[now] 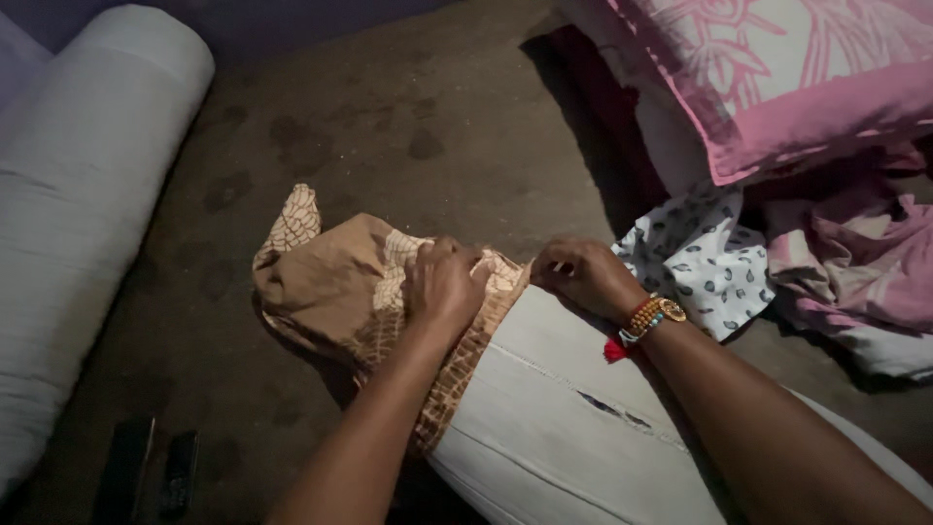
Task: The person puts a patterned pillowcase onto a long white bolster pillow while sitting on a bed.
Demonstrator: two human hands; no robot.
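Mid-step pulling brown patterned pillowcase point(340, 282) over white pillow point(554, 408) on bed point(408, 117), left hand point(442, 287) and right hand point(583, 275) fingers clenched on case's opening edge; next likely needs even tug further along pillow.

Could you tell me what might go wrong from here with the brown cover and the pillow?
The pillow already has a slit along its seam; tugging could widen it. The left hand and right hand grip the bunched cover only at the pillow's end, so it might snag or go on twisted. The dim light may hide the cover's opening.
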